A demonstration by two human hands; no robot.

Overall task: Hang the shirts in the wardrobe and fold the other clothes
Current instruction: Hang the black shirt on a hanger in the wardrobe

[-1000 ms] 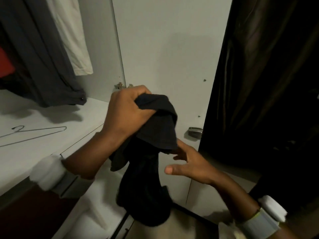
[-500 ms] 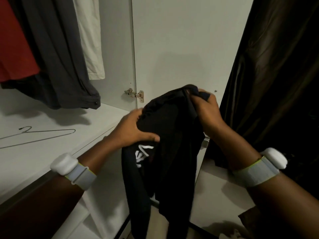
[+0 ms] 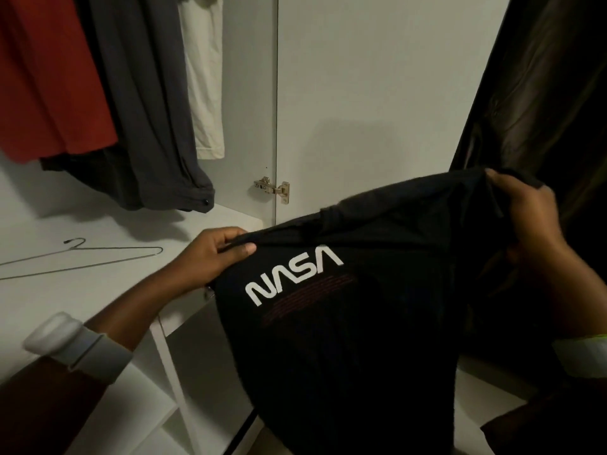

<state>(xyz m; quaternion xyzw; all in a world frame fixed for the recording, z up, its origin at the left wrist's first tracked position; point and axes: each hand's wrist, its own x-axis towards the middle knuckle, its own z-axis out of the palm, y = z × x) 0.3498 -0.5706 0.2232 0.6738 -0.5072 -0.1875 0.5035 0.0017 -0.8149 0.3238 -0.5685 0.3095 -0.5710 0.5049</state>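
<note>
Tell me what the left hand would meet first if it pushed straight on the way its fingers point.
Probably the white wardrobe door. The left hand, gripping the black NASA shirt, points right and away, roughly toward the door's hinge; depth is unclear.

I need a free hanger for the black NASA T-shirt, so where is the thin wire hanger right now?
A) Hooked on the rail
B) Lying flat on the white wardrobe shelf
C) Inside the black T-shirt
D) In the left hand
B: the thin wire hanger lies flat on the white wardrobe shelf, apart from the left hand gripping the black NASA T-shirt.
</note>
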